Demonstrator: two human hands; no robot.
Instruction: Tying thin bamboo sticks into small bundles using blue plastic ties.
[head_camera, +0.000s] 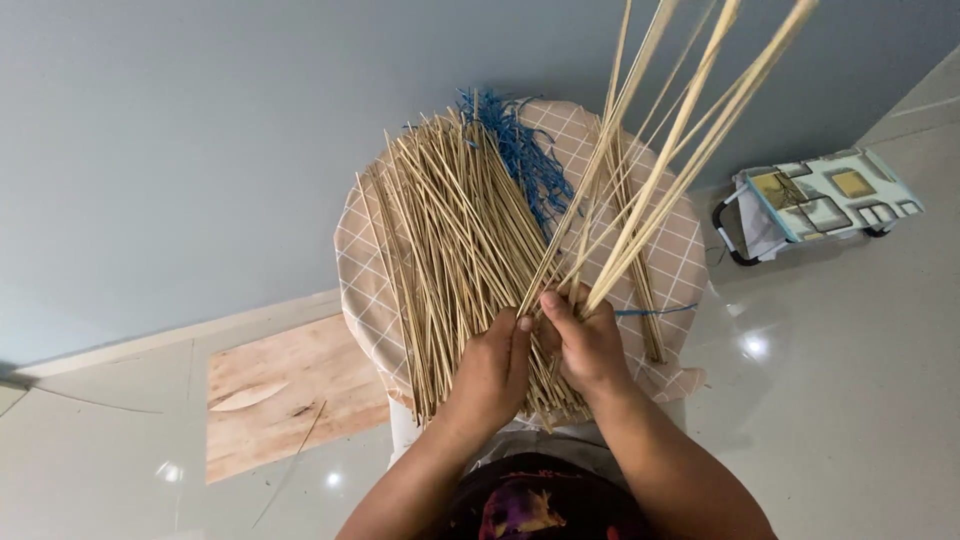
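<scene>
A big pile of thin bamboo sticks (450, 240) lies on a round stool covered with a beige checked cloth (680, 260). My left hand (492, 375) rests on the near end of the pile, fingers pinching stick ends. My right hand (587, 345) grips a bunch of long sticks (680, 130) that fan up and away toward the top right. Both hands touch each other at the fingertips. A bundle of blue string (520, 150) lies at the far side of the pile, and one blue strand (655, 312) runs out to the right.
A wooden board (290, 395) lies on the glossy white tiled floor to the left, with a loose stick (290, 465) beside it. A small folded stool with a patterned seat (825, 200) sits at the right by the grey wall (200, 120).
</scene>
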